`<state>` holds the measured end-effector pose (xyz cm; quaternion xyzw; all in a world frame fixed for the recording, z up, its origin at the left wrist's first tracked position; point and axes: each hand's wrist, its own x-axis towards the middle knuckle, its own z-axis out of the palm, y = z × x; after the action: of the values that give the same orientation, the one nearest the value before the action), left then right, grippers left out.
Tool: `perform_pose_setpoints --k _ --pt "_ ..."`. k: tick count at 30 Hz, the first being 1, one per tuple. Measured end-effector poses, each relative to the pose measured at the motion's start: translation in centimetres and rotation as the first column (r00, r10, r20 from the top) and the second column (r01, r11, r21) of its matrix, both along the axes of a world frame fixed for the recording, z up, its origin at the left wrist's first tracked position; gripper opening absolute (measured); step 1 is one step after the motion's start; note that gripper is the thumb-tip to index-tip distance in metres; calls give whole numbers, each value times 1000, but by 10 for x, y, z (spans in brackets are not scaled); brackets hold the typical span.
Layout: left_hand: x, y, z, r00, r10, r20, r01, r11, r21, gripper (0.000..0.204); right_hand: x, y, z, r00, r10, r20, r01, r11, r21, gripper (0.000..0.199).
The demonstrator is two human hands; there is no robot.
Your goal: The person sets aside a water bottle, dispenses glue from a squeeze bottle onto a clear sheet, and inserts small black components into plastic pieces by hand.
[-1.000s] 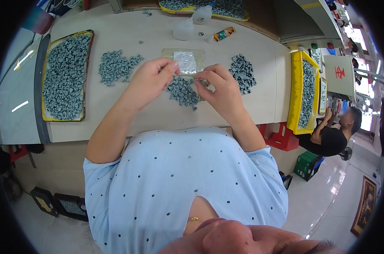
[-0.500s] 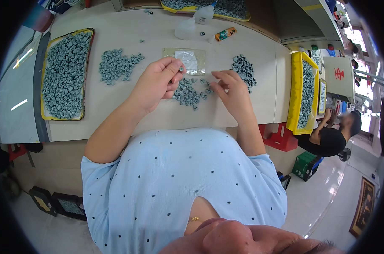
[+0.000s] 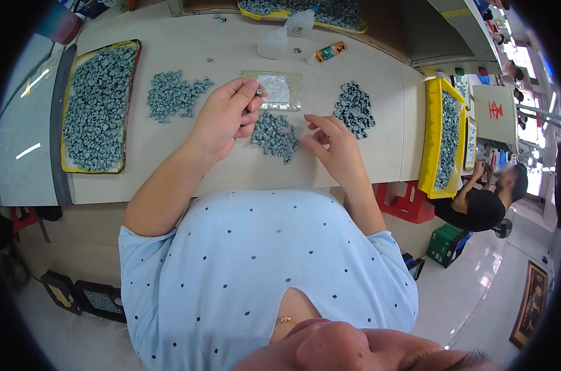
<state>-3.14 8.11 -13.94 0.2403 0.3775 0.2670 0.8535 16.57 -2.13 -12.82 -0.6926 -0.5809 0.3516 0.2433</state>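
My left hand (image 3: 231,114) is closed, pinching a small grey-green piece (image 3: 259,92) between thumb and fingertips, just in front of a flat pale pad (image 3: 294,93) with a clear plastic bag (image 3: 274,91) on it. Below that hand lies a loose middle pile of similar pieces (image 3: 275,137). My right hand (image 3: 339,148) hovers at the pile's right edge, its fingers apart and slightly curled. No piece shows between them. Behind it is a darker, shinier pile (image 3: 354,110). Another grey-green pile (image 3: 174,96) lies to the left.
A yellow-rimmed tray (image 3: 138,49) full of pieces lies far left; a yellow bin (image 3: 430,142) stands at the right edge. At the back are a white squeeze bottle (image 3: 273,44), an orange-and-green tube (image 3: 331,51) and another filled tray (image 3: 246,11). A person in black (image 3: 478,213) sits to the right.
My left hand has shifted slightly left and up with its piece. My right hand has come a little nearer me, and pieces at the middle pile's right edge now sit closer together.
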Motion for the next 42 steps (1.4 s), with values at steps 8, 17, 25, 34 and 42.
perform_pose_setpoints --k 8,17,25,34,42 --pt "3 -1 7 1000 4 19 -4 1000 -13 20 -8 -3 5 994 75 -85 -81 995 -64 53" --pt "4 -1 9 998 30 54 -27 999 -46 19 46 10 -12 937 -118 329 22 959 281 17" --pt "6 -6 18 997 34 75 -33 999 -11 18 44 17 -4 881 -144 450 23 964 263 11" --pt "1 -6 31 987 -29 159 43 996 -82 15 25 25 23 887 -88 452 -52 956 288 13" --pt "-4 -17 36 970 -196 143 202 979 -31 13 -32 27 67 886 51 -460 43 981 191 13"
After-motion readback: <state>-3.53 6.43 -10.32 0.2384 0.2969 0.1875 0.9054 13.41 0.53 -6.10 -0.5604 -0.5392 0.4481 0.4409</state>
